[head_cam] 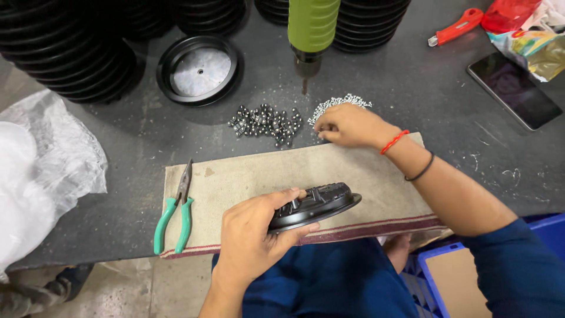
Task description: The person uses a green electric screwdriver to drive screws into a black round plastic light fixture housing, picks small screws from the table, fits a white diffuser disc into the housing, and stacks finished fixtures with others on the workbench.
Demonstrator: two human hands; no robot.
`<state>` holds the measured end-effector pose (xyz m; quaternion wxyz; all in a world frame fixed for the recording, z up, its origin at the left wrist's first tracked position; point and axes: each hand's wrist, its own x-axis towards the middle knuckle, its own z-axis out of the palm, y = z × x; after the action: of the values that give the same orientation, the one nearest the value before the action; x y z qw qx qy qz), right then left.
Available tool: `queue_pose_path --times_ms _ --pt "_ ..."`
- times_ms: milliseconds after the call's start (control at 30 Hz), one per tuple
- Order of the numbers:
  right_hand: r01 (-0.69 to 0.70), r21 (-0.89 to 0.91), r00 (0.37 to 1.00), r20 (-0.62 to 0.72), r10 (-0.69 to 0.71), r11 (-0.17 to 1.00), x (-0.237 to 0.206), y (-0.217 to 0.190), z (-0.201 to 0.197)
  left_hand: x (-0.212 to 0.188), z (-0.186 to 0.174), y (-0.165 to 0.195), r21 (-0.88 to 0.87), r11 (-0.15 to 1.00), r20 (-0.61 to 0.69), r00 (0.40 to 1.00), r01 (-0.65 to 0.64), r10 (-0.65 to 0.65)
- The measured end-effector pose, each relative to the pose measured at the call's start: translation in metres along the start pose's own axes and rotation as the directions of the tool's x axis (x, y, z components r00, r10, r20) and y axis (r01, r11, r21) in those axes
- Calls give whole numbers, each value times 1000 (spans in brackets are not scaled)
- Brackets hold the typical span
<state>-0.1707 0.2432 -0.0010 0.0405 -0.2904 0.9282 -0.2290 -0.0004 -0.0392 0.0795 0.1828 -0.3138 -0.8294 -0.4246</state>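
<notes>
Dark grey worktable, pretty scuffed and scratched, fills most of the view. A beige cloth mat with a red stripe lies along its near edge. Below the table there's bare concrete floor at near left, and a blue plastic crate near right. Lighting's even, soft shadows.

One head-worn view, looking steeply down from above the dark bench. It sits close, facing away from the wearer's body. Both hands fit in frame.

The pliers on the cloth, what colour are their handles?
Green handles on the pliers, seen in the head view.
</notes>
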Motion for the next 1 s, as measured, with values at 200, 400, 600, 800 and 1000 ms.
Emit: queue_pose_path --times_ms 200,400,600,800,1000 --pt "57 2 998 -15 -57 998 0 -8 -2 -1 0 1 -10 1000 -4 1000 12 -12" --pt "69 -26 997 25 -69 997 -9 -9 -3 -1 1 2 -4 1000 -11 1000 0 0" --pt "-88 -46 995 46 90 995 -14 -9 4 -3 0 3 -8 1000 -5 1000 8 -8" --pt "-19 195 1000 -20 24 981 -14 -9 8 -5 -4 3 -13 1000 18 999 -28 28" --pt "111 -40 993 -34 -112 993 -12 -8 9 -10 -6 6 -41 994 -12 995 -102 101"
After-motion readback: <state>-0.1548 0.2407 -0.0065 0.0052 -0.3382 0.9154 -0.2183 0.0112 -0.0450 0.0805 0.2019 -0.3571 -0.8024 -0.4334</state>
